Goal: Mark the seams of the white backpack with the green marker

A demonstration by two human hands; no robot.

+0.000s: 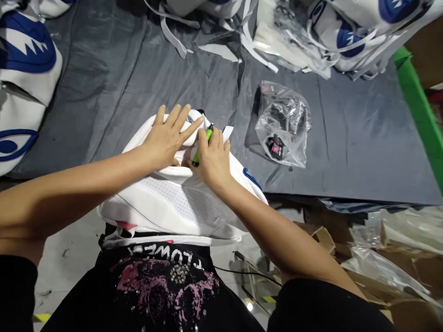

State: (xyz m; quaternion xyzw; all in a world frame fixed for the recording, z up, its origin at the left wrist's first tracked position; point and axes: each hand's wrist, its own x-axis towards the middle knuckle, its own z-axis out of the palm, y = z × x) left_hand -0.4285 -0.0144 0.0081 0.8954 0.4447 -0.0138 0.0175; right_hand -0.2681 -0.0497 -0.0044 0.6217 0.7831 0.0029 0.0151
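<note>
A white bag (186,200) with a dotted mesh panel lies at the table's front edge, against my body. My left hand (168,136) rests on its upper part with the fingers spread; the thumb is partly hidden by the fabric. Just to the right, my right hand (213,156) is closed round a green tool (203,146) with black ends, which points up and slightly right over the bag. The fingertips of both hands are close together. What lies under the tool's lower end is hard to make out.
A clear plastic bag (284,125) of small black parts lies right of the hands. White and blue bags (26,52) are piled at the left and back right. A green edge (425,125) bounds the right side; cardboard boxes (416,279) stand below.
</note>
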